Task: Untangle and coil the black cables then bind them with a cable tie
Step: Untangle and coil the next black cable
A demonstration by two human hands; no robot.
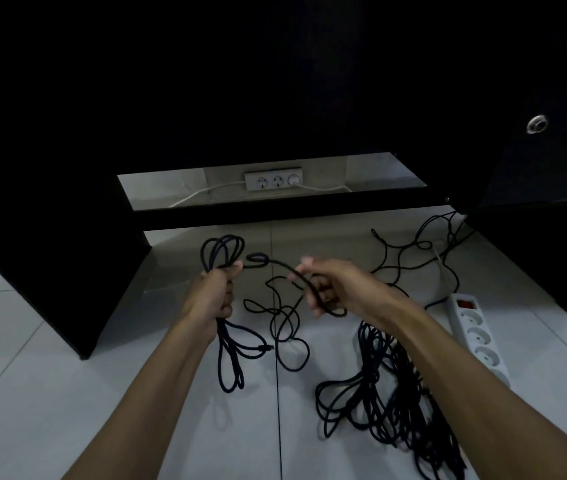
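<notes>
Pale grey tiled floor (67, 393) beneath a black desk (50, 237), dimly lit; a grout line runs toward me between my forearms. Behind the desk's low black crossbar (275, 211), a white triple wall socket (272, 181) carries one white plug with white leads trailing to either side. At right, a white multi-socket power strip with a red switch (476, 337) lies on the tiles, near a black cabinet with a round metal knob (537, 124). My left hand (214, 299) is clenched around a coiled bundle of black cable (228, 355), loops standing above the fist and hanging below it. My right hand (323, 289) pinches the strand running from that bundle. Loose black cable tangles (285, 327) lie on the floor between my hands; a larger heap of black cable (389, 393) lies under my right forearm. Open tile remains at lower left.
</notes>
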